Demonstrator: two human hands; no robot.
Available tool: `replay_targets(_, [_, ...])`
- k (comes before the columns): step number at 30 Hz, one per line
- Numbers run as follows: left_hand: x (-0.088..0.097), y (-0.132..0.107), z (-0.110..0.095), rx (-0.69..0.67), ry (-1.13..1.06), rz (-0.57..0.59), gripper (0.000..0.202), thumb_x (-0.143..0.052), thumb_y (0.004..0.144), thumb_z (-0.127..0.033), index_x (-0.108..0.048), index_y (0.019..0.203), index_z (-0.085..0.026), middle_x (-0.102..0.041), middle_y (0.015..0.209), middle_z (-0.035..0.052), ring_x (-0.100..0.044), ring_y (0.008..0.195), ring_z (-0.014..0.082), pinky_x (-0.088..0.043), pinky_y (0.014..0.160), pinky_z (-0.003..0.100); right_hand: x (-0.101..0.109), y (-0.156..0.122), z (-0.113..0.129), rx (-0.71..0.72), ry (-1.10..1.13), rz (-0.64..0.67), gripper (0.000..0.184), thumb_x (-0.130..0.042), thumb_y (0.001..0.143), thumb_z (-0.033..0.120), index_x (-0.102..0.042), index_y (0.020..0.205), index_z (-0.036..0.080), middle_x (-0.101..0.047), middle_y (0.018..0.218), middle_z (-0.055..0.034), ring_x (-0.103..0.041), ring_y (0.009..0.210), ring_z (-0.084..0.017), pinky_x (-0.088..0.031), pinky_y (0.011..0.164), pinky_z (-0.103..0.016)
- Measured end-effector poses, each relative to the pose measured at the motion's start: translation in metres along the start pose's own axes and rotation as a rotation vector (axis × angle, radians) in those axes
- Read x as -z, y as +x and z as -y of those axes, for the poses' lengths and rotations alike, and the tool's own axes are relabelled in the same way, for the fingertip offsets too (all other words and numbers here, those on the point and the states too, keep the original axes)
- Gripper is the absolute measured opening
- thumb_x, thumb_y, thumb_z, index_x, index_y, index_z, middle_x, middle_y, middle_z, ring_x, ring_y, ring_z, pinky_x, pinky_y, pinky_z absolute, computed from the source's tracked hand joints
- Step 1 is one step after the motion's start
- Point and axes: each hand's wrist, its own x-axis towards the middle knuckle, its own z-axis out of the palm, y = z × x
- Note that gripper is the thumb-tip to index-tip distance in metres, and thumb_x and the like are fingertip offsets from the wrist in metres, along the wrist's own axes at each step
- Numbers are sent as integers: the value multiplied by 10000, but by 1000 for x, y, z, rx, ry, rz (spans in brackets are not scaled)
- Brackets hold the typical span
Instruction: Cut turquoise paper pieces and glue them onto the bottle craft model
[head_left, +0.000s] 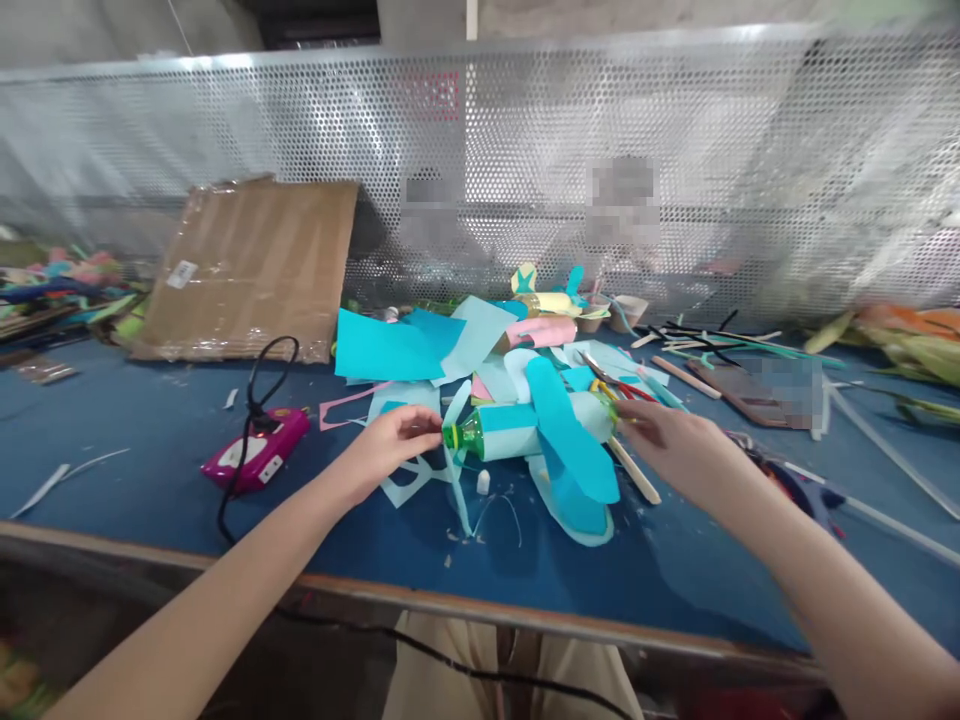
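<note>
A toy plane made from a green plastic bottle (510, 430) lies sideways above the blue table, wrapped in pale blue paper. Bright blue paper wings (574, 430) cross its body, and a thin pale propeller strip (456, 480) stands at the neck end. My left hand (397, 440) pinches the bottle at its green cap. At the other end, the fingers of my right hand (660, 430) are closed on the bottle's base. A small white piece (483, 482) rests on the table below the neck.
Blue paper sheets (397, 345) and cut scraps pile up behind the plane, with a pink paper-wrapped bottle (540, 332). A magenta power strip (259, 450) with a black cord lies left. Cardboard (255, 270) leans on the perforated metal screen (525, 150). A phone (757, 390) lies right.
</note>
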Motion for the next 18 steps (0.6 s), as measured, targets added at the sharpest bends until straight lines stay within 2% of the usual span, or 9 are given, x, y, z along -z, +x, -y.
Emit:
replay_targets(1, [0, 0, 0, 0, 2, -6, 292, -700, 680, -413, -602, 848, -195, -664, 881, 25, -630, 892, 226, -465, 800, 327, -5, 6, 4, 7, -25, 120, 302, -490, 876, 190, -709, 1074, 125, -761, 893, -136, -713, 829, -268, -478, 698, -332])
replay_targets(4, [0, 0, 1, -1, 10, -30, 301, -710, 674, -429, -582, 814, -195, -657, 840, 23, -633, 873, 233, -469, 778, 328, -13, 19, 4, -31, -30, 160, 292, -538, 844, 162, -683, 1092, 109, -760, 920, -134, -710, 875, -285, -490, 730, -343])
replay_targets(10, [3, 2, 4, 7, 33, -90, 302, -718, 667, -448, -632, 818, -201, -710, 903, 44, -662, 936, 260, -489, 841, 358, -26, 16, -11, -76, 85, 71, 244, -575, 794, 260, -641, 1005, 157, -763, 880, -100, -723, 813, -267, -524, 713, -343])
replay_targets(14, [4, 2, 5, 34, 80, -193, 293, -720, 648, -451, -706, 812, -208, -746, 927, 60, -679, 950, 282, -509, 858, 372, -33, 10, -18, 9, 172, -12, 202, -566, 761, 321, -586, 916, 193, -761, 832, -93, -726, 759, -268, -532, 649, -337])
replay_targets(18, [3, 0, 1, 46, 116, -265, 273, -723, 630, -447, -744, 790, -227, -761, 926, 58, -690, 935, 294, -536, 830, 373, -33, 9, -17, 38, 137, -10, 191, -542, 764, 316, -563, 910, 196, -758, 730, -70, -723, 702, -273, -526, 606, -336])
